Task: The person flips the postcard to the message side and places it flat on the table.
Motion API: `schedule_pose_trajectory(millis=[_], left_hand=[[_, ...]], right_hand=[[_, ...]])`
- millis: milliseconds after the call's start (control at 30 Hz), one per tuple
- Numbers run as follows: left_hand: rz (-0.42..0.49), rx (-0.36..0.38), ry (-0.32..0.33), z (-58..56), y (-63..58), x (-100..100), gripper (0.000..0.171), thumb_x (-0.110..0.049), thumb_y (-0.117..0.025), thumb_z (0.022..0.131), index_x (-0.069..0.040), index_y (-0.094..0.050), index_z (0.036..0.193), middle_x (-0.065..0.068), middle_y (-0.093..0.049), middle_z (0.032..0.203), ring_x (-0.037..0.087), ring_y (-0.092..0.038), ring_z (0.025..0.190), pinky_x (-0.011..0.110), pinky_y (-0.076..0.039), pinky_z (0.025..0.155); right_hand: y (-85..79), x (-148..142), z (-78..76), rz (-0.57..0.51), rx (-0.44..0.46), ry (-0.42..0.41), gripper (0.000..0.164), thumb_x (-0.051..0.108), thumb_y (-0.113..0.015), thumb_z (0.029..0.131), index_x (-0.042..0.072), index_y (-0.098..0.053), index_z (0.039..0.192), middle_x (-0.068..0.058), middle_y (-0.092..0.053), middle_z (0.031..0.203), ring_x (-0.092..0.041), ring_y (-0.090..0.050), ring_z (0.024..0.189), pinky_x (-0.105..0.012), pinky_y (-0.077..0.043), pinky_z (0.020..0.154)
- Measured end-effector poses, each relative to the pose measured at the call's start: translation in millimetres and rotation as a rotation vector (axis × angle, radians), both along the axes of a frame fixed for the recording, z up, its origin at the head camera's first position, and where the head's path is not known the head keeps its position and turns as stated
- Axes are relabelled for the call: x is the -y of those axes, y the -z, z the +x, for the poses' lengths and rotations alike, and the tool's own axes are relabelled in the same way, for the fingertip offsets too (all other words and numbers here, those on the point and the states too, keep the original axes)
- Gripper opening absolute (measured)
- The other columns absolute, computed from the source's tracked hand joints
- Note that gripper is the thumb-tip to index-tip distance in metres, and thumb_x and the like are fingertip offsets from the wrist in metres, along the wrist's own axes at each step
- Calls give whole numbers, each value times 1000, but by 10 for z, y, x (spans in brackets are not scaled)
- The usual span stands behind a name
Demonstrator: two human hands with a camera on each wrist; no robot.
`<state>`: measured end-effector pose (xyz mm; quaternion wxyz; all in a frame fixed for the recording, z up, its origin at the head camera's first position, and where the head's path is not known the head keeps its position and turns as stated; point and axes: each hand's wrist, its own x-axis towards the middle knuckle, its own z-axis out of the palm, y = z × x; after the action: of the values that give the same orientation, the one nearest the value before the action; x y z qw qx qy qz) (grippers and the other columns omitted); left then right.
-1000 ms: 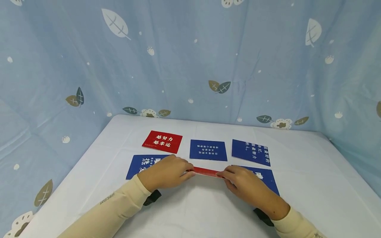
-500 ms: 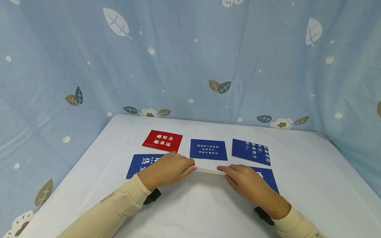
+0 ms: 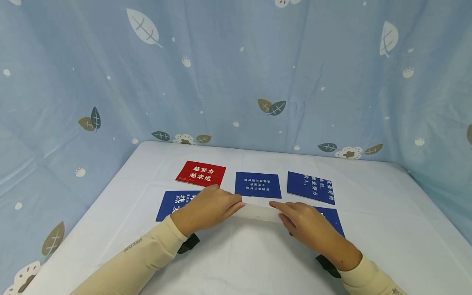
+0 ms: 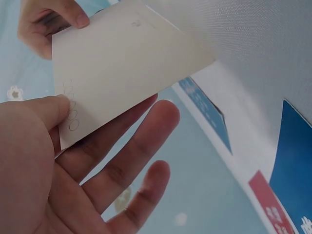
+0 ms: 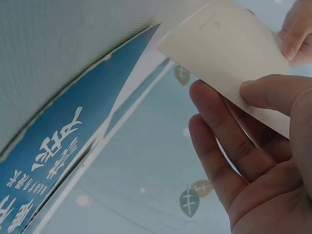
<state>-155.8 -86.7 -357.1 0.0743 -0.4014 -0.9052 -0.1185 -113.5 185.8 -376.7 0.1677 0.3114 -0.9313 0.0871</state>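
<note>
Both hands hold one postcard [image 3: 258, 212] by its opposite ends, raised over the white table. Its pale back faces me in the head view, and the left wrist view shows a row of small printed circles along one end. My left hand [image 3: 208, 208] pinches the left end, thumb on the pale face and the other fingers behind. At the other end my right hand [image 3: 311, 225] grips in the same way, its thumb [image 5: 265, 95] on the pale side. The postcard's other face is hidden from all three views.
Beyond the hands lie a red card [image 3: 200, 173] and two blue cards [image 3: 258, 185] in a row. Another blue card [image 3: 171, 205] lies partly under the left hand in view, one more [image 3: 333, 221] by the right. A blue patterned curtain [image 3: 236, 73] hangs behind the table.
The postcard has tipped between the hands: its red face showed at first, then a thin edge, and now its pale back. Both hands have risen slightly. The cards on the table stay put.
</note>
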Motion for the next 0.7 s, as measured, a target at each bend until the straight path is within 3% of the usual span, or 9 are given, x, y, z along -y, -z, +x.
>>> schedule_pose_trajectory(millis=[200,433,533,700], left_hand=[[6,-44,2,-8,-7,-1,23,-35,-59,101,-20,-66,85,-13,-47,53,-1,-43,49,19,-38,56],[9,-92,-20,-3,-13,-8,20,-37,-66,97,-18,-72,101,-9,-73,73,2,-63,60,22,-48,66],[20,-78,-44,8,-11,-9,23,-38,-69,95,-18,-73,106,-7,-76,81,4,-66,63,22,-51,68],[40,-42,-82,18,-2,-12,29,-41,-70,93,-17,-72,110,-6,-77,83,2,-61,60,17,-49,63]], right_hand=[[-4,-12,0,-12,0,-2,54,6,-78,85,19,-62,135,0,-76,90,-5,-62,68,-20,-56,64],[35,-34,-21,-44,-82,-32,64,7,-82,80,18,-59,138,3,-73,82,-4,-59,66,-19,-53,61],[38,-25,-18,-64,-68,-37,65,9,-84,79,18,-59,138,5,-71,77,-2,-57,65,-16,-50,58],[34,-10,-11,-117,11,-33,63,10,-84,79,20,-60,137,8,-67,74,4,-53,63,-12,-44,53]])
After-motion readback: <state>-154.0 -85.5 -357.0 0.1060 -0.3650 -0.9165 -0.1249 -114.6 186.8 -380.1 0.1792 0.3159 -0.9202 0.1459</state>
